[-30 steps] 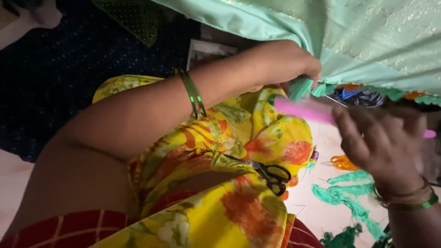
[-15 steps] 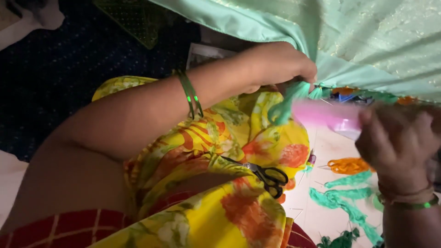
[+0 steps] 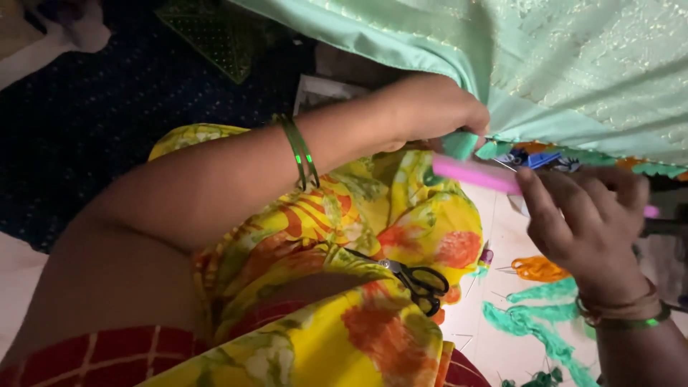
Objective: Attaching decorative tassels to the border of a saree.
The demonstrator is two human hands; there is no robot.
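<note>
Up top, left hand [image 3: 437, 107] pinches green thread tassel [image 3: 460, 145] at hem of pale green embroidered fabric [image 3: 573, 64], fingers closed tight. Right hand [image 3: 584, 215], fingers curled shut round flat pink plastic comb [image 3: 474, 174], holds it just below tassel. Black-handled scissors [image 3: 419, 276] lie on yellow floral lap cloth [image 3: 358, 236], near centre.

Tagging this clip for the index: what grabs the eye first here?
The mint-green fabric draped across the top right, its edge pinched by the left hand. Just below, the right hand has its grip on a pink comb-like tool held against a green tassel on that edge. Black scissors lie on the bright yellow floral cloth over the lap, with green thread scraps on the pale floor at lower right.
</note>
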